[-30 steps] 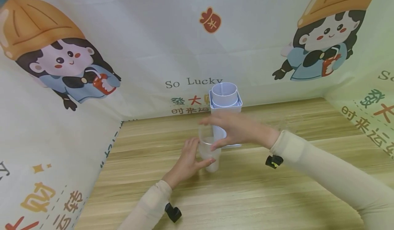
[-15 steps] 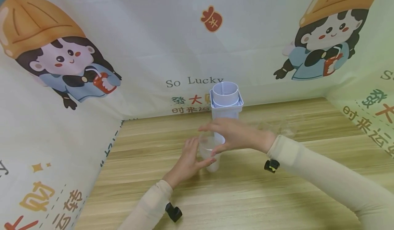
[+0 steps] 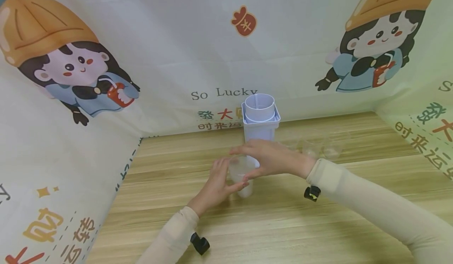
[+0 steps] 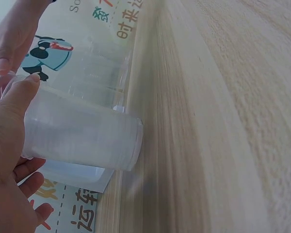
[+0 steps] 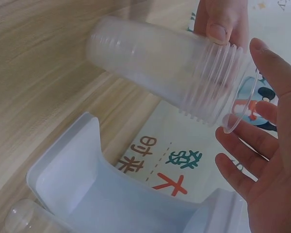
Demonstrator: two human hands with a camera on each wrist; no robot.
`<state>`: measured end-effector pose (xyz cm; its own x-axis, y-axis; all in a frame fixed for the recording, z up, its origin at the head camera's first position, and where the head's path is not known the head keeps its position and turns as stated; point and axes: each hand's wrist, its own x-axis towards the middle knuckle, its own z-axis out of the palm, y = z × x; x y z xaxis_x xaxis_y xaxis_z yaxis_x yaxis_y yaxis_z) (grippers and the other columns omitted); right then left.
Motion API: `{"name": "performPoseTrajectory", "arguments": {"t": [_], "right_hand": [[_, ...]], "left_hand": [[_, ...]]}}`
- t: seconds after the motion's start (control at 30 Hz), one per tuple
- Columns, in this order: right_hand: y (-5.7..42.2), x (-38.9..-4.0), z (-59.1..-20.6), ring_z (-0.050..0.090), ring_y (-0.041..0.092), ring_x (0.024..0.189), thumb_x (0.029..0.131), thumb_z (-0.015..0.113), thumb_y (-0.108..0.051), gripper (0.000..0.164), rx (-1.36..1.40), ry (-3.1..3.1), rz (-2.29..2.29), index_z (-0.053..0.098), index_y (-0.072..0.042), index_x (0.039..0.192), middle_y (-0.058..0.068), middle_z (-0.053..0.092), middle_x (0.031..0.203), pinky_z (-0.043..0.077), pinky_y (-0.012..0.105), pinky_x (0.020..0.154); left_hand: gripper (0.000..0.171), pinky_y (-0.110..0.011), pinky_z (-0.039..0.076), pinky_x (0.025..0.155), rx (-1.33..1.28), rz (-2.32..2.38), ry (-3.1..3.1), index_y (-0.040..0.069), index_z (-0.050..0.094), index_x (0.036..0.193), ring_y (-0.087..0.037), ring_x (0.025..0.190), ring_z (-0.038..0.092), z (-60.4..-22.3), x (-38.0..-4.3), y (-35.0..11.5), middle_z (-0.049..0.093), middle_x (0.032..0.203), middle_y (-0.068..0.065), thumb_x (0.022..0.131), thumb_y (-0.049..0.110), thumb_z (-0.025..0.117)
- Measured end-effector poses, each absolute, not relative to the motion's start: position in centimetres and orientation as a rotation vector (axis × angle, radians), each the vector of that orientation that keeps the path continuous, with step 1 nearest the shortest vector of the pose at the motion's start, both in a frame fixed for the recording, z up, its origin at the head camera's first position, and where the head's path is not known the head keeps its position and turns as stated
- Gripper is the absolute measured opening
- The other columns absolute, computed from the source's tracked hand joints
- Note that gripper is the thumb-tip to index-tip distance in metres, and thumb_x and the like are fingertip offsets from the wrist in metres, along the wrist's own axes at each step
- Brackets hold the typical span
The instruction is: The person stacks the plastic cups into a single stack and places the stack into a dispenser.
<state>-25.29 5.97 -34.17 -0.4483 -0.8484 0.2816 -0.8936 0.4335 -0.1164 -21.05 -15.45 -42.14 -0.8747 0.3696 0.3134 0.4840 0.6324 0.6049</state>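
My left hand point(image 3: 216, 183) grips a stack of nested clear plastic cups point(image 3: 244, 190) just in front of a pale lavender holder. The left wrist view shows the stack's frosted side point(image 4: 82, 133), with thumb and fingers curled around its upper part. My right hand point(image 3: 272, 158) is over the stack's mouth, thumb and fingertips on opposite sides of the top plastic cup's rim point(image 5: 253, 92). Several ridged rims sit close together below it in the right wrist view. Parts of the stack are hidden by both hands in the head view.
The lavender holder point(image 3: 260, 132), with a round tube in its square top, stands upright behind my right hand. Several clear plastic cups point(image 3: 332, 150) are at the back right on the wood-grain table point(image 3: 283, 224). A printed cloth point(image 3: 177, 40) hangs behind.
My right hand has lowered the top plastic cup into the stack; before, it stood well above the others. My left hand has stayed in place.
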Motion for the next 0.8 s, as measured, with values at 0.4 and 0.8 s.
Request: {"name": "performPoseTrajectory", "arguments": {"t": [0.4, 0.8], "right_hand": [[6.1, -25.4, -34.7, 0.059, 0.023, 0.127, 0.080, 0.077, -0.049, 0.074, 1.549, -2.523, 0.427, 0.052, -0.018, 0.142, 0.002, 0.061, 0.140, 0.048, 0.041, 0.107], [6.2, -25.3, -35.3, 0.060, 0.022, 0.123, 0.078, 0.077, -0.049, 0.075, 1.556, -2.481, 0.421, 0.052, -0.016, 0.141, 0.003, 0.062, 0.139, 0.049, 0.040, 0.105]], "left_hand": [[0.072, -0.052, 0.038, 0.110, -0.703, -1.060, -2.686, 0.005, 0.044, 0.138, -0.034, 0.131, 0.038, -42.3, -21.1, -15.4, 0.051, 0.137, -0.014, 0.081, 0.029, 0.081], [0.074, -0.052, 0.038, 0.111, -0.688, -1.061, -2.706, 0.005, 0.043, 0.139, -0.033, 0.132, 0.037, -42.3, -21.1, -15.4, 0.049, 0.141, -0.014, 0.081, 0.031, 0.081]]}}
